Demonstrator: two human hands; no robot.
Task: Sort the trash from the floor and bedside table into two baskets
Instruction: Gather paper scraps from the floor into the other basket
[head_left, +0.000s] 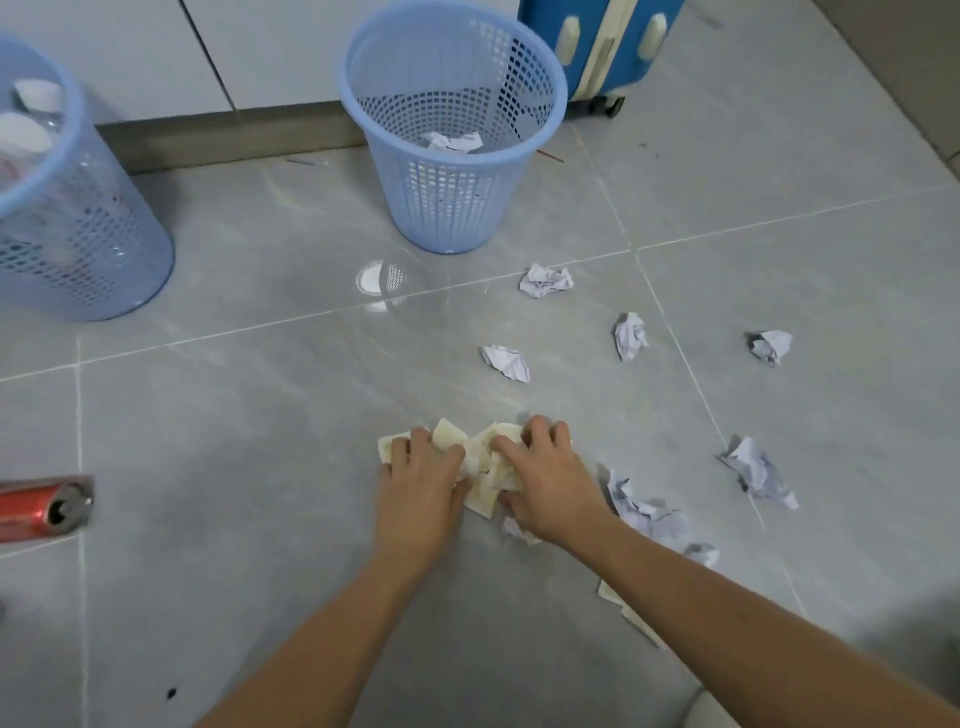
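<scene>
We are midway: both baskets (452, 93) hold some trash; our left hand (421, 478) and right hand (545, 478) clutch tissue (483, 462), paper balls (545, 280) remaining at two o'clock (plus a can (41, 506) at nine).

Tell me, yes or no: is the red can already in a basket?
No, the red can lies on its side on the floor tiles, apart from both blue baskets.
</scene>
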